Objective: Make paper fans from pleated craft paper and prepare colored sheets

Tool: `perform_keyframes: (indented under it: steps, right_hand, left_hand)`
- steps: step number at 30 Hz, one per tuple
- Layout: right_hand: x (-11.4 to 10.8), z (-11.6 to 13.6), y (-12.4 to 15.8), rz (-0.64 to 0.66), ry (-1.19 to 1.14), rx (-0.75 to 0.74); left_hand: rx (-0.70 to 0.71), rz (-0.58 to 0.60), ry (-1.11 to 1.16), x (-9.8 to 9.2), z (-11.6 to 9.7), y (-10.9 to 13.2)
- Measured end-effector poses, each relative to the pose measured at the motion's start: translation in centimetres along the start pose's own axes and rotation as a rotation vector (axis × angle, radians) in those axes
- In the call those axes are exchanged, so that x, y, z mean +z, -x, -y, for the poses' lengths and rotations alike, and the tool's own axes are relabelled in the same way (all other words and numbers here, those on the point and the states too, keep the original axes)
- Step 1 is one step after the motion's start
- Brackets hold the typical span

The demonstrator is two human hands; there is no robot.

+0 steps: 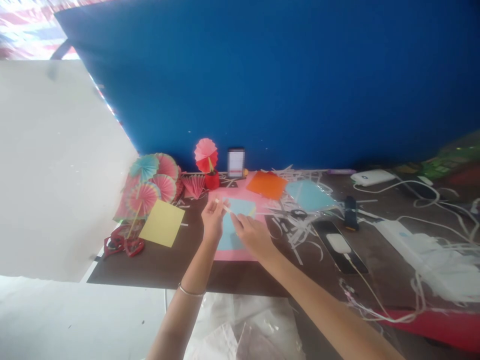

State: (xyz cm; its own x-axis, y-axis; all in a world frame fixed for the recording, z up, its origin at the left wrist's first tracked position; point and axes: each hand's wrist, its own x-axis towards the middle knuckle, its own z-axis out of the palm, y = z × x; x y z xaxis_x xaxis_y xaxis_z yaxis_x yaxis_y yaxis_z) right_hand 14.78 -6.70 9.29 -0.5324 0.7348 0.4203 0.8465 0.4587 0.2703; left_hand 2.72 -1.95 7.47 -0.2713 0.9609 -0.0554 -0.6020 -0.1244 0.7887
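My left hand [212, 220] pinches one end of a thin pale strip [224, 205]. The strip runs slantwise down to my right hand [254, 234], whose fingers are closed on its other end. Whether it is a stick or a folded paper strip is too small to make out. Both hands are above a light blue paper sheet [225, 242], which lies on a larger pink sheet [240, 255]. My fingers and wrists cover part of both sheets.
Folded paper fans [144, 197], a yellow sheet [163, 222] and red-handled scissors [123, 245] lie left. A red vase [212, 180] holds a pink paper fan. Right are an orange sheet [267, 184], paper scraps [300, 227], a phone [350, 257] and a cabled power strip [405, 245].
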Motion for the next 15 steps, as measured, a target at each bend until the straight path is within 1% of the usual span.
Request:
perform_keyframes:
  steps: [8,15]
  right_hand:
    - [-0.33,0.35,0.10,0.032,0.017,-0.001]
    - [0.19,0.34,0.31,0.048,0.017,0.004]
  left_hand:
    - [-0.010,0.016,-0.035,0.02,-0.18,0.36]
    - [0.000,0.034,0.013,-0.03,-0.19,0.38]
